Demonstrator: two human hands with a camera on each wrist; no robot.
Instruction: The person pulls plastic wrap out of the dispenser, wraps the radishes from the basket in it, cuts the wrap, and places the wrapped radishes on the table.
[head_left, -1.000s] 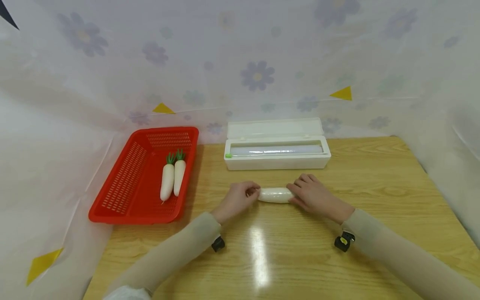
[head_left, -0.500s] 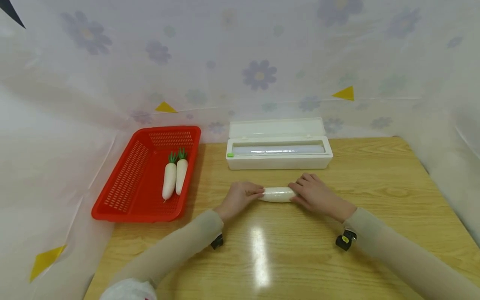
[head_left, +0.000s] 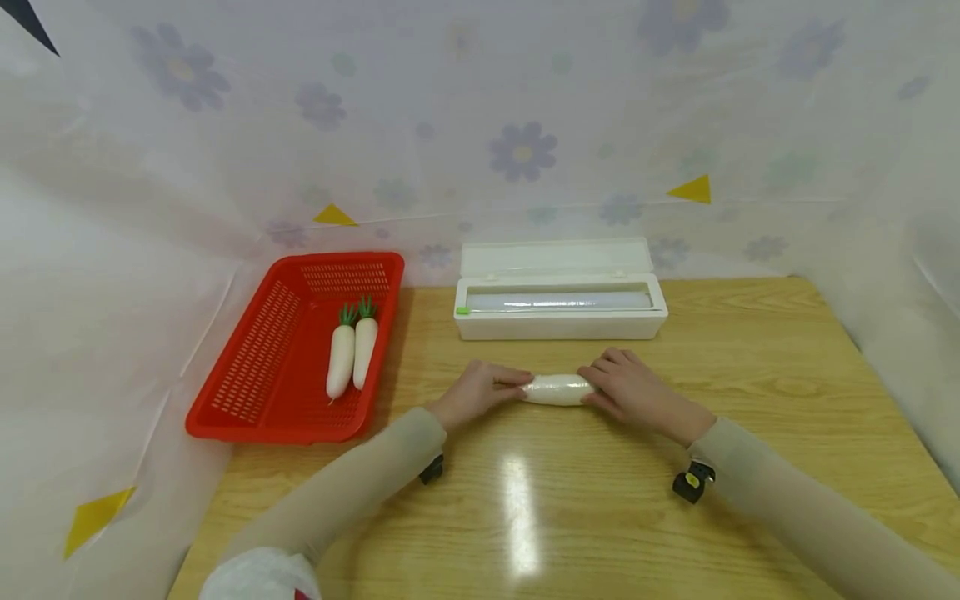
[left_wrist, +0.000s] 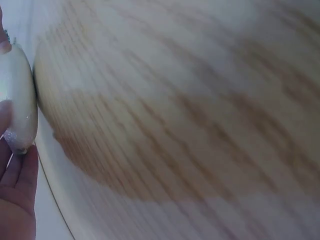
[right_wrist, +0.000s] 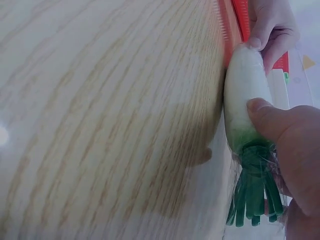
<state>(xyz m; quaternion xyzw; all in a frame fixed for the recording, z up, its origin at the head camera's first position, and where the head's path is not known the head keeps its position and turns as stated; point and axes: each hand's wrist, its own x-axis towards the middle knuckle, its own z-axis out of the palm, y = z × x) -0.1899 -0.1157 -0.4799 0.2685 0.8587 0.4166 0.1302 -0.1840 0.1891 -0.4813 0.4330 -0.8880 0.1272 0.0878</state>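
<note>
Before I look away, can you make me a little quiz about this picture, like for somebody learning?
1. How many radishes lie in the red basket?
2. True or false: the lid of the white box is shut.
3. Which of the two hands grips the wrapped radish nearer its green leaves?

Key:
1. Two.
2. False; it stands open.
3. The right hand.

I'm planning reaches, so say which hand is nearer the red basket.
Left. The left hand is right of the red basket, gripping the wrapped radish; the right hand holds its leafy end, farther right.
</note>
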